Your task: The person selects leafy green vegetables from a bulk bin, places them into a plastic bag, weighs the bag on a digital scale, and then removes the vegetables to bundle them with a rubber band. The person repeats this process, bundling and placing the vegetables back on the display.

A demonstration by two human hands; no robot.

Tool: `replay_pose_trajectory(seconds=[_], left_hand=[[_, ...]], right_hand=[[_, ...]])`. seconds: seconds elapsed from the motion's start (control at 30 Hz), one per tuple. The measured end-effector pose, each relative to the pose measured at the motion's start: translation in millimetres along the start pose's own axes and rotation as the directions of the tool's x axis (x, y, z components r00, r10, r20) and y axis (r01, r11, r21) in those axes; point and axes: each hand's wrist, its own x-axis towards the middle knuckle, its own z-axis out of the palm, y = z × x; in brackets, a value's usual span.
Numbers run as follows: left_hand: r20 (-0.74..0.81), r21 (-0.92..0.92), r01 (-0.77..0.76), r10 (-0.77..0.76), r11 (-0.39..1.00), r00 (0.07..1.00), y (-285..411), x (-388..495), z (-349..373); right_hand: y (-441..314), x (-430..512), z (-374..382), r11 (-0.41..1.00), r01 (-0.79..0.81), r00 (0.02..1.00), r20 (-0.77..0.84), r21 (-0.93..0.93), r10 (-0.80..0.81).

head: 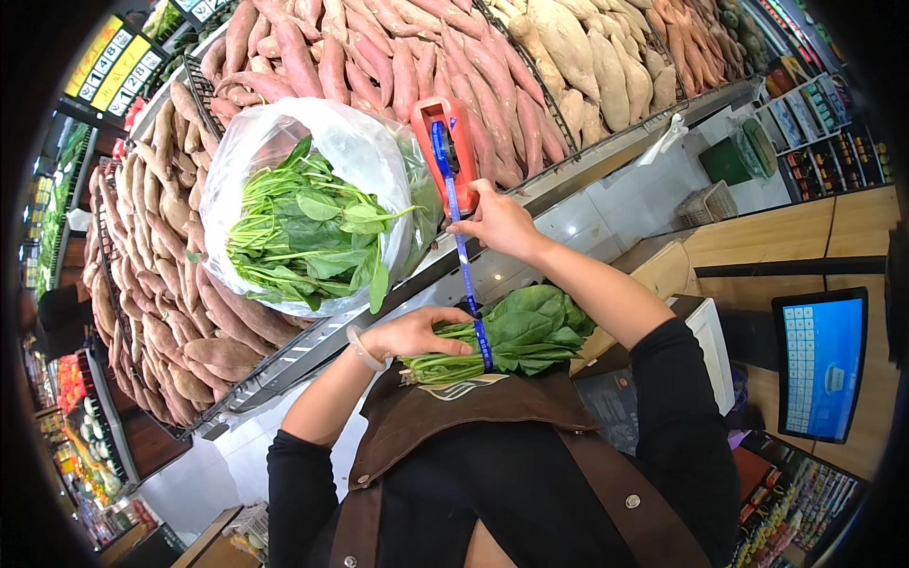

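Observation:
Close to my apron, my left hand (pixel 419 334) grips a bunch of leafy greens (pixel 532 330), its stems pointing left and its leaves right. A blue printed tape (pixel 465 273) runs around the stems and up to a red tape dispenser (pixel 446 153), which rests on the sweet potatoes. The thumb and forefinger of my right hand (pixel 501 224) are at the dispenser's lower end, beside the tape; whether they pinch the tape or the dispenser is hard to see. Left of the dispenser, an open clear plastic bag (pixel 355 149) holds loose greens (pixel 312 227).
Red-skinned sweet potatoes (pixel 362 57) and paler ones (pixel 603 57) fill the sloping display, with brown ones (pixel 163 284) at left. The display's metal edge (pixel 298 348) runs between it and me. A touchscreen monitor (pixel 820 366) stands at right, near a wooden counter (pixel 788 227).

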Motion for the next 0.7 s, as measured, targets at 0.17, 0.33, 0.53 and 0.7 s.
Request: replay_pose_trajectory(seconds=[0.17,0.33,0.53,0.7], left_hand=[[-0.002,-0.043,0.016,-0.016,0.999,1.000,-12.6,13.7,-20.2],[0.038,-0.138,0.104,-0.100,0.985,0.994,-24.9,26.0,-26.3],[-0.013,-0.499,0.124,-0.151,0.858,0.989,-33.6,29.5,-30.7],[-0.131,-0.731,-0.192,0.142,0.655,0.981,-16.7,15.1,-26.1]], right_hand=[[14.0,14.3,22.6,0.978,0.152,0.972,-0.159,-0.143,-0.174],[9.6,10.6,6.8,0.987,0.163,0.984,-0.066,-0.009,-0.163],[-38.6,-91.7,-35.6,0.860,0.460,0.885,-0.038,0.220,-0.464],[-49.7,-110.1,-55.4,0.560,0.823,0.542,-0.160,-0.095,-0.825]])
